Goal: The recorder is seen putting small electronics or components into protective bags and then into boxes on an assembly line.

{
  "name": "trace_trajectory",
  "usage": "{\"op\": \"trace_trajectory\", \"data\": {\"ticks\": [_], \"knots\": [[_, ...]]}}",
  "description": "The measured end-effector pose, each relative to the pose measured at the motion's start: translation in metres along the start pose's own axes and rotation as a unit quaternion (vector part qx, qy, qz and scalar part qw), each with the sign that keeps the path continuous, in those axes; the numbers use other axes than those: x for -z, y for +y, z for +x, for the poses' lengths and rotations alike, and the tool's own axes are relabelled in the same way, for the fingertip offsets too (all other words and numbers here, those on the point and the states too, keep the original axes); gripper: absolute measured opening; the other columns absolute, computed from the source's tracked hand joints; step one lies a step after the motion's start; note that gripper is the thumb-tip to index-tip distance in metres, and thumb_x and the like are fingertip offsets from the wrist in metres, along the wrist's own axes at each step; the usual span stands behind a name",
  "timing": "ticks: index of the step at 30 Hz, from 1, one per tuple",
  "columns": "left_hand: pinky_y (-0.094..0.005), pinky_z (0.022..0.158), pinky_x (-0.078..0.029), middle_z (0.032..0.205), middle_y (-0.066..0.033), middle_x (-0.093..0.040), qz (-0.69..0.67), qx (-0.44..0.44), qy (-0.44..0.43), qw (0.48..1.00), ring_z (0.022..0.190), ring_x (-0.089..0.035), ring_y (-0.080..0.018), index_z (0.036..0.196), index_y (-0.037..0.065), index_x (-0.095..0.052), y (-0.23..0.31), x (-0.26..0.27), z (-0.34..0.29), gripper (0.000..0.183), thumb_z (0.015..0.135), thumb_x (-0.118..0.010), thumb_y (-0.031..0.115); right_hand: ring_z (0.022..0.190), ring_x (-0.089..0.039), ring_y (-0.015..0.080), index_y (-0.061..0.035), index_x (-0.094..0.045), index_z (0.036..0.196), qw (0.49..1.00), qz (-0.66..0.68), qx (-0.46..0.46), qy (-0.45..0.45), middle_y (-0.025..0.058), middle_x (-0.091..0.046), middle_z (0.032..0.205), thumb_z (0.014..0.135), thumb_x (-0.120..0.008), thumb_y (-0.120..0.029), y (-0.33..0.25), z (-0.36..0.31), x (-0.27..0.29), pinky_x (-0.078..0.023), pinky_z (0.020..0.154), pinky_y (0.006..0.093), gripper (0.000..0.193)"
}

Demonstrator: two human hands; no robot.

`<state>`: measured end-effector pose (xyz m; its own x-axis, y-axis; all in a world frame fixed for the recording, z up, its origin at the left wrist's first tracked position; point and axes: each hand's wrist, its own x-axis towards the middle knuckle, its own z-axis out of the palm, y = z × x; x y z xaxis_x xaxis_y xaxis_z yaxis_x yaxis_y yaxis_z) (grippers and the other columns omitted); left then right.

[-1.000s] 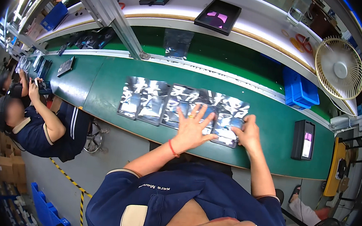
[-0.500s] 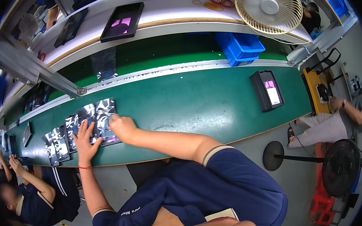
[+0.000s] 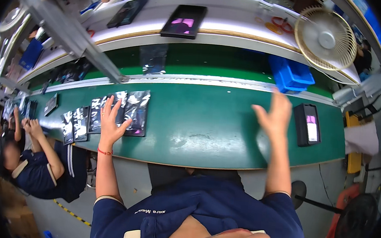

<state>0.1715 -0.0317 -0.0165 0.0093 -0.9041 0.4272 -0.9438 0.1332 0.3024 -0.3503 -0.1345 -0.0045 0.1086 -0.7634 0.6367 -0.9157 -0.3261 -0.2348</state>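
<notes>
My left hand (image 3: 114, 123) is open, its fingers spread over a row of shiny plastic bags. The bag at the right end of this row (image 3: 138, 107) holds a dark flat thing, with a bit of pink near its lower edge. More shiny bags (image 3: 80, 125) lie to the left of my hand. My right hand (image 3: 278, 113) is raised over the right part of the bench, thumb and fingers apart, with nothing in it. Just right of it stands a black box (image 3: 302, 131) with pink and white flat pieces inside.
The green bench (image 3: 190, 119) runs across, below a white shelf (image 3: 235, 21). Blue bins (image 3: 293, 78) stand at its back edge. On the shelf are a black tray (image 3: 169, 28), a fan (image 3: 326, 40) and red-handled scissors (image 3: 282, 23). A co-worker (image 3: 41, 169) sits at the left.
My right hand has left the rightmost bag and swung far right, towards the black box. My left hand stays at the bags. The whole view has shifted.
</notes>
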Motion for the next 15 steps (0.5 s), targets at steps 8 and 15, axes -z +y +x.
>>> {"op": "trace_trajectory", "data": {"ticks": [8,15], "knots": [[-0.0483,0.107,-0.038,0.128,-0.0182,-0.060,-0.293,-0.271,-0.117,0.909,0.130,-0.049,-0.0369,0.117,0.004,-0.066,0.239,-0.126,0.043,0.042,0.084,-0.072,0.029,0.080,-0.059,0.0319,-0.0050,-0.057,0.087,0.956,-0.279,-0.064,-0.071,0.0123,-0.059,0.079,0.078,-0.077,-0.032,0.124,-0.086,0.085,-0.044,0.071,0.0445,0.035],[-0.0485,0.117,-0.026,0.148,-0.0209,-0.042,-0.360,-0.290,-0.259,0.848,0.143,-0.031,-0.0360,0.142,-0.001,-0.042,0.391,-0.226,0.025,0.067,0.090,-0.066,0.033,0.079,-0.058,0.0327,-0.0072,-0.057,0.083,0.940,-0.298,-0.162,0.023,0.0115,-0.063,0.076,0.074,-0.081,-0.029,0.107,-0.093,0.063,-0.042,0.072,0.0447,0.034]]}}
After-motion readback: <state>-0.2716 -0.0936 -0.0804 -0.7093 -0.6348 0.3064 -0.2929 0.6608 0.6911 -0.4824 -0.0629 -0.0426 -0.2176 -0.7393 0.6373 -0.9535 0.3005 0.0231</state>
